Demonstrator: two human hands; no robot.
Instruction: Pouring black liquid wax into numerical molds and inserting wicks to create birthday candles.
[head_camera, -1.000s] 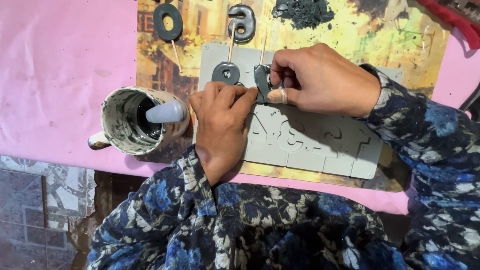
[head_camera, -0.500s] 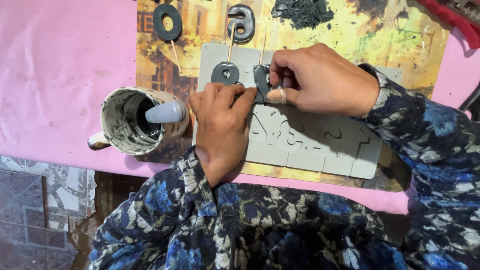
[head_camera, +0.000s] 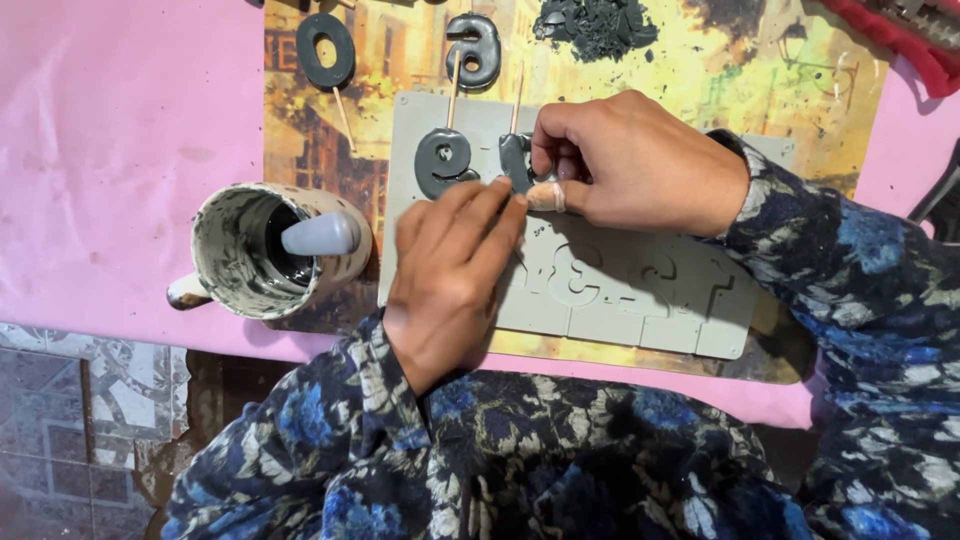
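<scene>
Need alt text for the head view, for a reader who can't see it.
Both hands, left hand and right hand, work a dark cast piece on a grey mould. A spattered cup stands at left; two finished dark shapes lie above.

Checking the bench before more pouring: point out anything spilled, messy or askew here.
A loose heap of dark crumbs lies on the yellow board above the grey mould, like scraped-off waste. The mug is smeared with dark drips inside and out. Nothing looks tipped over; both hands press on the mould.

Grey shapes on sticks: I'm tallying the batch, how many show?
4: two loose on the board above the mould, one in the mould, one under the right hand. Hands may hide more.
</scene>
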